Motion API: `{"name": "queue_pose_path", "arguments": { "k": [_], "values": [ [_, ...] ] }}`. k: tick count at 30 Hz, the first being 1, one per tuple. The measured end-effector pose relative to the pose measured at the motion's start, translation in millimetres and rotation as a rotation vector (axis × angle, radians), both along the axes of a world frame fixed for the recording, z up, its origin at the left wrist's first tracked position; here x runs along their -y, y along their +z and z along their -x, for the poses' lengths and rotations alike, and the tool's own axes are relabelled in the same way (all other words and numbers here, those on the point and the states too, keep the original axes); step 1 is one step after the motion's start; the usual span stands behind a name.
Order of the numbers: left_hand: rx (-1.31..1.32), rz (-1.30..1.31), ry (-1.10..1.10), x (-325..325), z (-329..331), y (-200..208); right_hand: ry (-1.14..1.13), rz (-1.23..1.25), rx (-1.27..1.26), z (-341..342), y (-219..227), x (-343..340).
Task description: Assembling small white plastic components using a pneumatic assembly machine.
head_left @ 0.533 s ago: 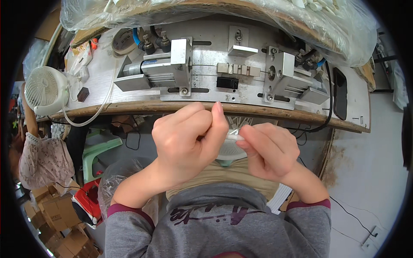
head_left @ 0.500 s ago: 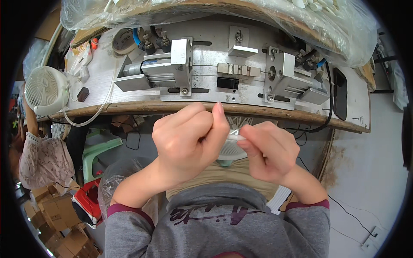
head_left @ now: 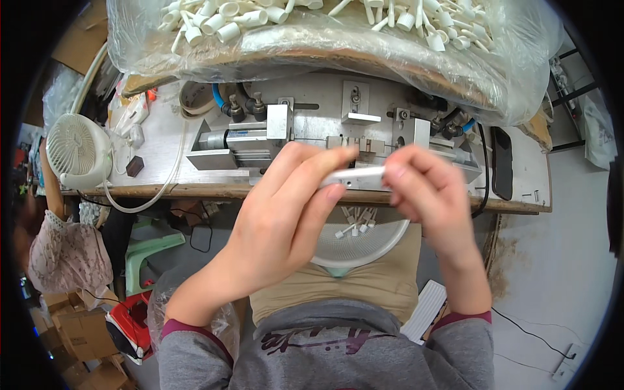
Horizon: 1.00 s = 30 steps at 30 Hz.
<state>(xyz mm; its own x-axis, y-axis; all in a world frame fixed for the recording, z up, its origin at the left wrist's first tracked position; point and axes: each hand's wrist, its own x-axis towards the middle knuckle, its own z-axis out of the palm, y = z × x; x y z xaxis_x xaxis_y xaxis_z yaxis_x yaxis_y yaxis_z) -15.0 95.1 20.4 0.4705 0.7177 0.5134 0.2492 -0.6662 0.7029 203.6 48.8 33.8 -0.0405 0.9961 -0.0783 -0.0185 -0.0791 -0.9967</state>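
Note:
A white plastic scoop [head_left: 356, 176] lies level between my two hands, above the front edge of the bench. My left hand [head_left: 273, 211] grips its left end between thumb and stretched fingers. At its right end, my right hand [head_left: 429, 188] is closed with thumb and fingertips, slightly smeared by motion. The fingers hide both ends of the scoop. Just behind my hands sits the metal clamping block [head_left: 357, 146] of a fixture, partly covered by my left fingers. Below them, a white basket [head_left: 361, 253] on my lap holds several small white scoops [head_left: 355, 227].
Many white scoops [head_left: 227, 19] lie heaped on a plastic-covered shelf [head_left: 338, 49] above the bench. Metal cylinders [head_left: 244, 143] flank the clamping block. A white fan [head_left: 78, 149] stands at left, a black phone [head_left: 502, 162] at right. At far left, another person's lace sleeve [head_left: 68, 253] shows.
Both hands have moved up toward the bench, and my left fingers have straightened from a curl. More of the held scoop shows. The view has shifted, bringing the heap and lap basket into sight.

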Motion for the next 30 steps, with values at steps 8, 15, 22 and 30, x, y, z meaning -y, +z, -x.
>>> {"name": "queue_pose_path", "arguments": {
  "k": [8, 15, 22, 30],
  "values": [
    [-0.069, -0.175, -0.014, 7.2, 9.0, -0.3, -0.486, -0.678, 1.077, -54.4, 38.0, -89.4],
    [-0.364, -0.341, 0.136, 11.9, -17.1, -47.4, -0.326, -0.784, 1.376, -104.0, 34.0, -139.9],
    [-0.456, -0.392, 0.164, 0.1, -23.2, -45.0, -0.559, -0.805, 1.076, -60.4, 36.6, -119.8],
    [-0.555, -0.356, 0.172, -2.2, -21.8, -38.3, -0.320, -0.471, 1.188, -61.9, 47.5, -114.7]
  ]
}}
